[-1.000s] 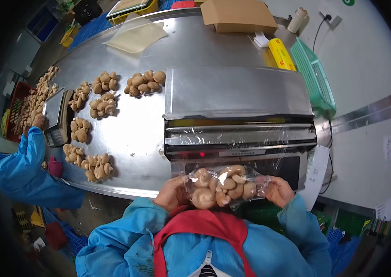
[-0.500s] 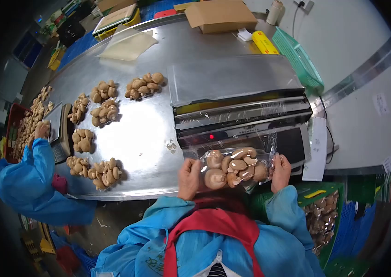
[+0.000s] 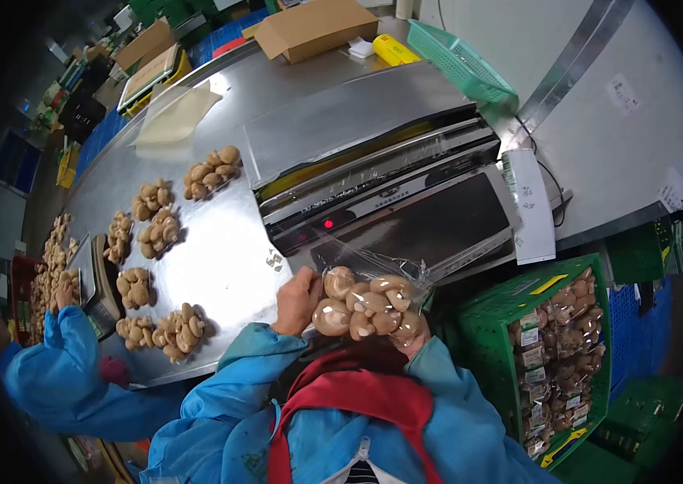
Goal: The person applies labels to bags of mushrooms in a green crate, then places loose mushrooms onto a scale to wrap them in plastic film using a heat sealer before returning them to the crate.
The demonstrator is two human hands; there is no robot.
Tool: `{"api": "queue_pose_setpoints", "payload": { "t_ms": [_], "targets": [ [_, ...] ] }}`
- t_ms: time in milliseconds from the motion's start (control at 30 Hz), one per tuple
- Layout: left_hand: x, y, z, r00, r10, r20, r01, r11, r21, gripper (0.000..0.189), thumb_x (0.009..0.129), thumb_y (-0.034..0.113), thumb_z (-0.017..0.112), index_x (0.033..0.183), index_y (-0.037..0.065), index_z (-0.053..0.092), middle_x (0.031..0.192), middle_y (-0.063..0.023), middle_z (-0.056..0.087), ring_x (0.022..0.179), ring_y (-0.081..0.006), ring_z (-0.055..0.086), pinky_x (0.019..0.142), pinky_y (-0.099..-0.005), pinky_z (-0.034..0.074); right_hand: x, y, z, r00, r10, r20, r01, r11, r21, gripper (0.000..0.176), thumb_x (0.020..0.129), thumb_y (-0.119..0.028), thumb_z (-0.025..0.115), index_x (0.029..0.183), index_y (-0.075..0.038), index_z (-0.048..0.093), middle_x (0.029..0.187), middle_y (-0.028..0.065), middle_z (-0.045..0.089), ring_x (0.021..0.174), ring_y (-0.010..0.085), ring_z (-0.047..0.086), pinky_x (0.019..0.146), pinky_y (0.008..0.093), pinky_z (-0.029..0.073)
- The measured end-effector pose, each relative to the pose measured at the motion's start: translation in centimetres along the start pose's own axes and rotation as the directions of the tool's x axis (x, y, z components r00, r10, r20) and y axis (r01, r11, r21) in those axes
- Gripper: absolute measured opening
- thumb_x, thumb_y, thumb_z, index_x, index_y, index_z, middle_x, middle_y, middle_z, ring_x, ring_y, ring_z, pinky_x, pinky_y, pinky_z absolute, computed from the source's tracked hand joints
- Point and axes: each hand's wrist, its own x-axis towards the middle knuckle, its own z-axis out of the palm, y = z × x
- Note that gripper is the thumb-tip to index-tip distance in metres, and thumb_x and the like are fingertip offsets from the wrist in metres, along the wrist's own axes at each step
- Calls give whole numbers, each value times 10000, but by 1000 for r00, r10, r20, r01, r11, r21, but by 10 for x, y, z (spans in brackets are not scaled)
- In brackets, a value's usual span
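Note:
A pack of brown mushrooms point(image 3: 369, 305) in clear plastic film is held in front of my chest, near the table's front edge. My left hand point(image 3: 298, 302) is closed on the pack's left side. At the lower right corner, my right hand point(image 3: 415, 339) grips the pack, its fingers partly hidden beneath it. Loose film spreads from the pack's upper side toward the film-wrapping machine point(image 3: 390, 198), which has a red light and a dark flat plate.
Several mushroom piles point(image 3: 160, 230) sit on the metal table point(image 3: 232, 250). A green crate point(image 3: 482, 343) of packed mushrooms stands to the right. At the left, a co-worker's hand point(image 3: 63, 294) is among loose mushrooms by a scale point(image 3: 101, 310). A cardboard box point(image 3: 317, 32) lies at the back.
The pack has moved down toward my body and tilted, with my right hand now lower and under its corner. The view has turned, showing more of the green crate.

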Motion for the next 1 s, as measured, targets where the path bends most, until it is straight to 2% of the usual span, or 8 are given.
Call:
{"api": "queue_pose_setpoints", "payload": {
  "t_ms": [200, 267, 433, 567, 667, 700, 833, 1000],
  "targets": [
    [-86, 32, -19, 805, -183, 564, 446, -441, -779, 168, 921, 141, 499, 1020, 7, 528, 965, -72, 605, 871, -164, 591, 794, -297, 487, -45, -37, 87, 820, 262, 509, 62, 844, -533, 211, 899, -206, 439, 926, -38, 564, 907, 25, 600, 695, 111, 572, 639, 249, 459],
    [-107, 45, -47, 861, -5, 509, 482, 324, -814, 253, 937, 192, 441, 1078, 0, 528, 1087, -111, 589, 967, -183, 581, 841, -312, 478, -51, -23, 124, 828, 442, 344, 250, 259, -933, 251, 891, -280, 561, 930, -35, 600, 854, 68, 626, 754, 171, 579, 663, 327, 470],
    [-113, 54, -75, 710, 302, 636, 626, 143, -767, 283, 941, 209, 434, 1114, 3, 521, 1128, -124, 572, 994, -192, 574, 849, -314, 477, -69, -18, 33, 881, 468, 74, -291, 657, -695, 217, 857, -248, 609, 911, -38, 607, 880, 60, 631, 788, 159, 589, 690, 322, 477],
    [-117, 51, -81, 598, 413, 687, 680, 192, -707, 308, 944, 223, 428, 1143, 4, 515, 1162, -134, 558, 1015, -198, 568, 855, -317, 476, -64, -93, 118, 940, -338, 31, 276, 707, -652, 379, 906, -221, 526, 1213, 0, 494, 1187, 117, 548, 1034, 148, 536, 940, 314, 389],
    [-121, 49, -78, 485, 453, 748, 744, 236, -625, 327, 946, 233, 424, 1164, 6, 511, 1187, -142, 548, 1031, -203, 564, 860, -318, 476, -85, -75, 203, 822, 515, 242, -69, 512, -856, 728, 804, -297, 683, 1362, 1, 323, 1312, 207, 464, 1218, 318, 453, 1005, 393, 364],
    [-120, 45, -76, 441, 451, 776, 772, 250, -584, 333, 946, 236, 422, 1172, 6, 509, 1195, -144, 544, 1037, -205, 563, 861, -319, 476, -79, -56, 189, 655, 621, 430, 376, 226, -899, 844, 746, -290, 741, 1389, 2, 278, 1310, 215, 458, 1200, 341, 460, 996, 389, 372],
    [-119, 27, -68, 261, 315, 913, 897, 271, -350, 359, 949, 250, 417, 1200, 8, 504, 1228, -155, 530, 1058, -211, 557, 867, -321, 475, -122, -70, 145, 835, 482, 266, 224, 144, -964, 838, 725, -332, 751, 1361, 2, 319, 1278, 227, 471, 1165, 362, 478, 970, 392, 392],
    [-99, 130, -74, 815, 72, 575, 575, -233, -785, 684, 887, 438, 510, 1363, -20, 335, 1354, -226, 411, 1168, -246, 494, 962, -326, 415, -161, -72, 104, 969, 240, 57, -20, 306, -952, 703, 709, -401, 700, 1223, -2, 436, 1138, 175, 547, 1082, 266, 540, 901, 321, 420]
  ]
}}
